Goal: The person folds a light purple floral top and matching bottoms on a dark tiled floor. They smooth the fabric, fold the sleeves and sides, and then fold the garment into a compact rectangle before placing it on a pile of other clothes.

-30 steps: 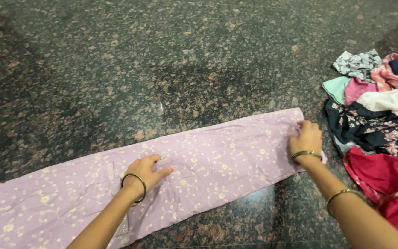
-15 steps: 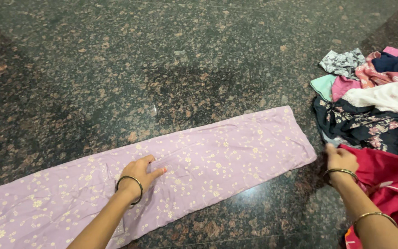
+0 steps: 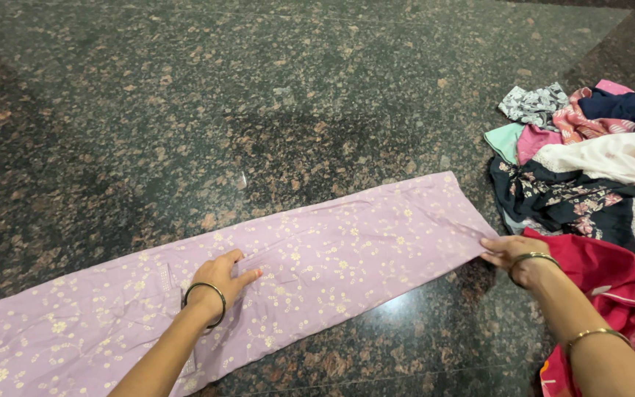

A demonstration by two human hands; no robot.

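A long lilac cloth with small pale flowers (image 3: 347,254) lies flat in a strip across the dark speckled stone floor, running from lower left to middle right. My left hand (image 3: 223,276) rests flat on the cloth's middle, fingers spread, pressing it down; a bangle circles the wrist. My right hand (image 3: 512,257) pinches the near corner of the cloth's right end, also with a bangle at the wrist and another further up the forearm.
A heap of crumpled clothes (image 3: 589,158) lies at the right: navy floral, cream, pink, teal and grey pieces. A red garment (image 3: 611,276) lies beside and under my right forearm. The granite floor (image 3: 259,95) stretches beyond the cloth.
My right hand left the cloth's far right corner, swung down toward the red garment, and now grips the near right corner. The left hand stayed put.
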